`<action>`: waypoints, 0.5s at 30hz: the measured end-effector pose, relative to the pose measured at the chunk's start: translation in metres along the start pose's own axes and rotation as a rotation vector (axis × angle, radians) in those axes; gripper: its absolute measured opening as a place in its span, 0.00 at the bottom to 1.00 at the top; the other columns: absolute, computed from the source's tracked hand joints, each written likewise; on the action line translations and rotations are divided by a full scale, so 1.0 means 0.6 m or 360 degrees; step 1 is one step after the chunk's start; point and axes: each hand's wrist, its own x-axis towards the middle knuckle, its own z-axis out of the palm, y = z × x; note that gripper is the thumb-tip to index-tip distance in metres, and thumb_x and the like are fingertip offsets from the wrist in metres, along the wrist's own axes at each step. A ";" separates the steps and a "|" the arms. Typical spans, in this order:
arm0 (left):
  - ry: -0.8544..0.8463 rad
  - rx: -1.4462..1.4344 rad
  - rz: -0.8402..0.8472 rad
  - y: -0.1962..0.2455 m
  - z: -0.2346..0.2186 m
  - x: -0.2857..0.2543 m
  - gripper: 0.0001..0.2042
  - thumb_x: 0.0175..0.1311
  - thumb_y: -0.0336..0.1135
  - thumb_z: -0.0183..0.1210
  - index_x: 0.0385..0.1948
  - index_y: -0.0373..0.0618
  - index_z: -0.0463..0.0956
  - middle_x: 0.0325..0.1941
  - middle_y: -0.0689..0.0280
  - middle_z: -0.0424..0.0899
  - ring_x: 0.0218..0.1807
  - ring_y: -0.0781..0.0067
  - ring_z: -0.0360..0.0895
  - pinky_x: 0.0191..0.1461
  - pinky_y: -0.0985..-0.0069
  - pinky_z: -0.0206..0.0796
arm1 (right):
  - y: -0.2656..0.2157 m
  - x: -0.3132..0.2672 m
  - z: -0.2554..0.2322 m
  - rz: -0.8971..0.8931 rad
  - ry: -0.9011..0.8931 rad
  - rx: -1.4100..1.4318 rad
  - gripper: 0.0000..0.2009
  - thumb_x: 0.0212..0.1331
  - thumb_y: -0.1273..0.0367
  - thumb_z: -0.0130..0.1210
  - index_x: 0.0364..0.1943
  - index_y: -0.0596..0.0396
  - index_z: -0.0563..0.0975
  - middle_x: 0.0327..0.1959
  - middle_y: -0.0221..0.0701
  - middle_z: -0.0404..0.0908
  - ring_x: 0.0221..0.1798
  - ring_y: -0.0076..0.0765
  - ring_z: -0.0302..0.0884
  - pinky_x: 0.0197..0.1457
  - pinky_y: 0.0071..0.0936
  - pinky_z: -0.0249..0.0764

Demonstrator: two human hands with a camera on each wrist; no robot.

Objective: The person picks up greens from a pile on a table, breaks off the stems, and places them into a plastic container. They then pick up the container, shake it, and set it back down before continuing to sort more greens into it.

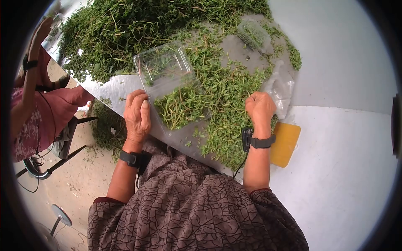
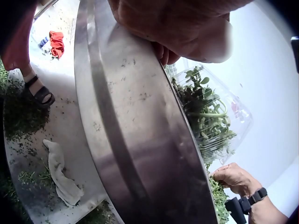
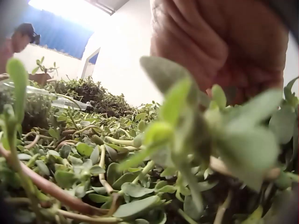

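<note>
A clear plastic clamshell box [image 1: 162, 62] lies with its lid folded back, its lower half filled with purslane [image 1: 180, 106]. My left hand [image 1: 137, 112] is at the box's left side, by the table edge, fingers curled at its rim. In the left wrist view this hand [image 2: 182, 28] is above the metal table edge, its fingertips by the box [image 2: 238, 105]. My right hand [image 1: 260, 108] has its fingers curled down into the loose purslane on the right. In the right wrist view, leaves partly hide the fingertips of this hand [image 3: 219, 51].
A large heap of purslane [image 1: 121, 33] covers the far left. Another clear box [image 1: 254, 34] with greens lies farther back. To the right are a clear plastic bag [image 1: 279, 90] and a yellow board [image 1: 285, 144]. Another person [image 1: 37, 113] is at the left.
</note>
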 end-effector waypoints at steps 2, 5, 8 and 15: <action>-0.0023 -0.0034 -0.0018 -0.001 -0.001 -0.001 0.11 0.64 0.35 0.47 0.34 0.35 0.73 0.41 0.51 0.76 0.43 0.52 0.74 0.48 0.65 0.66 | 0.006 -0.006 -0.011 -0.0034 0.0138 0.0104 0.04 0.40 0.71 0.58 0.18 0.57 0.79 0.26 0.42 0.79 0.30 0.52 0.76 0.33 0.42 0.71; -0.0091 -0.0064 0.0004 -0.005 -0.004 0.002 0.14 0.63 0.39 0.49 0.32 0.35 0.73 0.41 0.51 0.76 0.43 0.52 0.74 0.47 0.66 0.66 | 0.019 -0.017 -0.017 -0.0166 0.0446 0.0323 0.04 0.42 0.72 0.57 0.21 0.58 0.80 0.29 0.40 0.81 0.30 0.48 0.77 0.34 0.38 0.72; -0.0158 -0.0064 0.0012 -0.006 -0.005 0.005 0.16 0.62 0.43 0.50 0.31 0.35 0.74 0.40 0.51 0.76 0.42 0.52 0.74 0.46 0.66 0.67 | 0.020 -0.027 -0.026 -0.0206 0.0489 0.0726 0.04 0.45 0.74 0.56 0.24 0.60 0.80 0.30 0.36 0.82 0.30 0.37 0.78 0.33 0.30 0.72; -0.0203 -0.0062 -0.0017 -0.003 -0.004 0.006 0.17 0.60 0.44 0.54 0.31 0.35 0.74 0.40 0.52 0.76 0.40 0.54 0.75 0.44 0.68 0.67 | 0.000 -0.050 -0.068 0.0197 -0.0106 0.1532 0.05 0.56 0.76 0.51 0.31 0.63 0.78 0.30 0.30 0.82 0.28 0.19 0.74 0.29 0.17 0.68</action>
